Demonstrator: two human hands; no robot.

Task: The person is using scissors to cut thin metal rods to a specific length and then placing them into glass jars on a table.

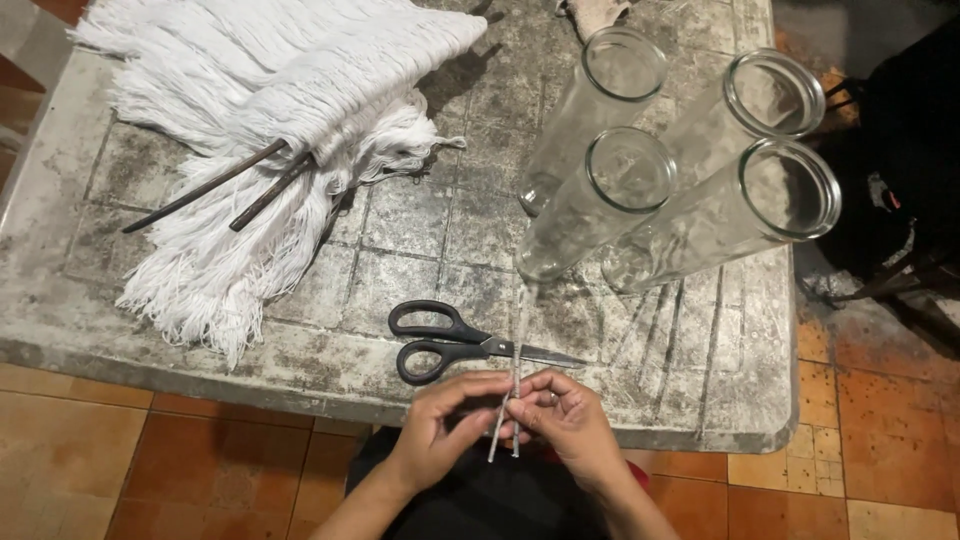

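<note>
So a thin whitish cord [514,395] is being gripped by both hands right at the near edge of the tabletop [690,400]. The left hand [440,425] is curled closed, with the lower part of the cord pinched between thumb and fingers, and the right hand [565,415] is closed around it just beside, fingertips nearly touching the other hand's. The cord is held roughly upright; its two loose ends can be seen poking out below the hands, and the upper part is stretched up across the stone toward the jars.

Black-handled scissors [450,342] are laid flat just beyond the hands, blades shut and pointed to the right, with the cord crossing over the blades. Four tall clear glass jars [690,190] are stood together at the far right, mouths up, all seemingly empty. On the far left a big heap of white string [290,110] is spread out, with two dark sticks [240,185] pushed through it. Orange floor tiles [120,450] are seen below the tabletop
</note>
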